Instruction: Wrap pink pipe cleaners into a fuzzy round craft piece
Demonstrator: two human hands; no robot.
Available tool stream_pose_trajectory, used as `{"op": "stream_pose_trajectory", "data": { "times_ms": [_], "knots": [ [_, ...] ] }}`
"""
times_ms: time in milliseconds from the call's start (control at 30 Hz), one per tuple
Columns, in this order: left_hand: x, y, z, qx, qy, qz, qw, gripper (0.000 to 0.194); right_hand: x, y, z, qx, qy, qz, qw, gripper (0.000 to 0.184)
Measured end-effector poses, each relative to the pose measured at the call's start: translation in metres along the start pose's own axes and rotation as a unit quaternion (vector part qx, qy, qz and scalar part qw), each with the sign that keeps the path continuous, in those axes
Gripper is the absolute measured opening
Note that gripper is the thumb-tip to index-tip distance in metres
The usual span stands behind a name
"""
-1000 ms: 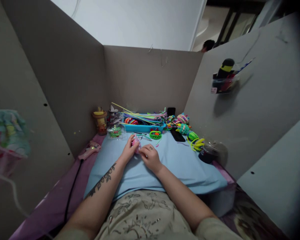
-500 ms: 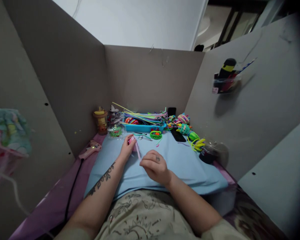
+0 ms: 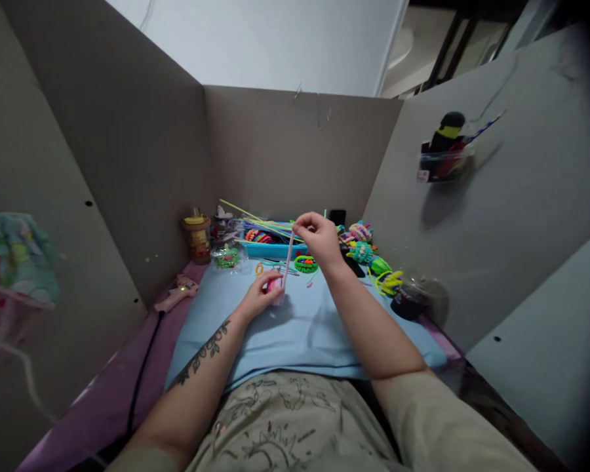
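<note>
My left hand [image 3: 257, 298] is closed around a small pink coiled piece [image 3: 274, 288] held low over the blue cloth [image 3: 295, 334]. From that piece a pale pink pipe cleaner [image 3: 288, 259] runs up, nearly straight. Its upper end is pinched between the thumb and fingertips of my right hand [image 3: 320, 239], raised in front of the tray. A green ring-shaped pipe cleaner piece [image 3: 305, 264] lies on the cloth close beyond my left hand. Fingers cover part of the pink piece, so its exact shape is unclear.
A blue tray [image 3: 265, 251] of loose pipe cleaners stands at the back. Left of it are a brown cup [image 3: 196, 236] and a pink glue gun [image 3: 177, 294] with a black cord. Colourful pipe cleaner figures [image 3: 361, 252] and a dark round container [image 3: 407, 306] are on the right.
My right hand has risen up and away from me, swinging the pink pipe cleaner from pointing down to pointing up. My left hand has shifted slightly right and nearer with the pink piece.
</note>
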State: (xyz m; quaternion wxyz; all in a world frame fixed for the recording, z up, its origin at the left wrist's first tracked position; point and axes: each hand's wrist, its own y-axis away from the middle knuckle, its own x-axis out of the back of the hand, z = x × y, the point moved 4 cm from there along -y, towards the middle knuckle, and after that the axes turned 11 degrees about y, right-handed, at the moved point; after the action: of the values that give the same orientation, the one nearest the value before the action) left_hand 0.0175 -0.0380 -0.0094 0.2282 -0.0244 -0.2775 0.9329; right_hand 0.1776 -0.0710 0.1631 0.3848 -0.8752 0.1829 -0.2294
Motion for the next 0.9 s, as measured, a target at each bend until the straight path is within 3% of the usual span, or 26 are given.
{"op": "stream_pose_trajectory", "data": {
  "times_ms": [167,300,500,600,733,900],
  "knots": [
    [-0.008,0.004,0.005,0.016,0.03,-0.04,0.999,0.037,-0.042,-0.024,0.07,-0.14,-0.026,-0.045,0.989,0.007],
    [-0.006,0.003,0.003,0.046,0.055,-0.019,0.997,0.041,-0.062,-0.014,0.101,-0.177,-0.026,-0.058,0.982,0.011],
    [0.012,-0.003,-0.015,0.075,0.101,0.122,0.985,0.047,-0.058,0.041,0.096,-0.171,-0.045,0.005,0.984,0.026],
    [0.017,-0.003,-0.023,0.087,0.121,0.168,0.975,0.051,-0.068,0.082,0.084,-0.153,-0.047,-0.048,0.986,0.024],
    [0.02,-0.002,-0.025,0.066,0.123,0.194,0.971,0.052,-0.086,0.119,0.075,-0.139,-0.047,-0.105,0.984,0.029],
    [0.018,-0.002,-0.019,0.044,0.089,0.162,0.982,0.047,-0.083,0.123,0.086,-0.147,-0.088,-0.081,0.982,0.022]
  ]
}}
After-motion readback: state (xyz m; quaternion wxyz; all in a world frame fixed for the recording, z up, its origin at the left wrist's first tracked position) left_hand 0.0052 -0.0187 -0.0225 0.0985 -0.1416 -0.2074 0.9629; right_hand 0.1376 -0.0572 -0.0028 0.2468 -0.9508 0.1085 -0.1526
